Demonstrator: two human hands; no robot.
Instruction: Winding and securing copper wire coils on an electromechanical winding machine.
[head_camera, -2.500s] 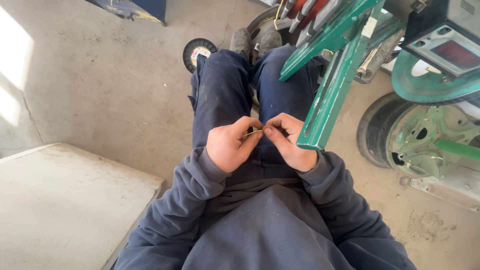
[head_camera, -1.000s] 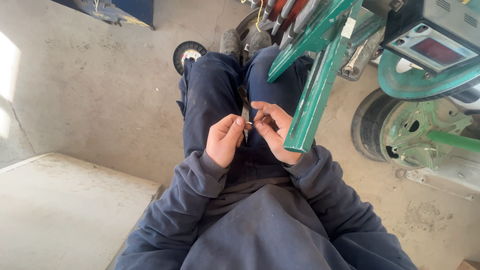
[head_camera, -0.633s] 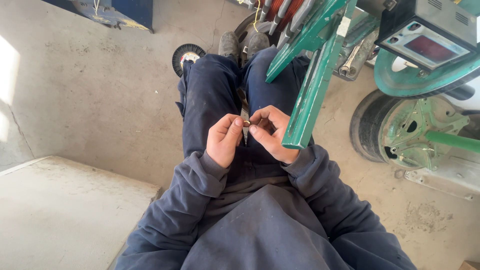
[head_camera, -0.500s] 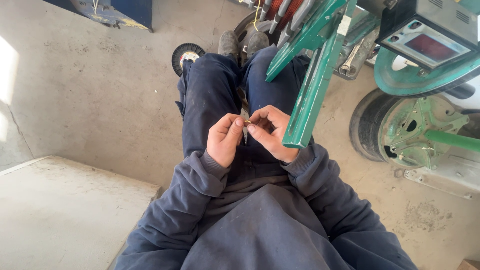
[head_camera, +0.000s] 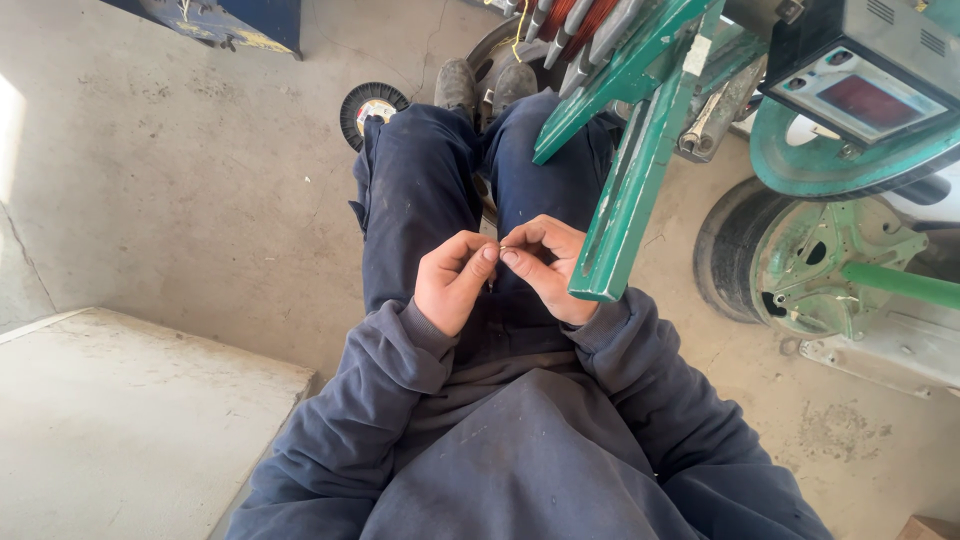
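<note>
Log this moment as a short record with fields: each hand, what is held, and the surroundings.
left hand: fingertips pinched against the right hand's, over the lap
right hand: fingers curled, thumb and forefinger meeting the left hand's
held item: small thin metal piece between the fingertips of both hands; kind too small to tell
posture: seated, legs in dark blue trousers stretched out
right of hands: green metal frame, green wheel
left side: pale slab
floor: concrete, black disc near the boots
</note>
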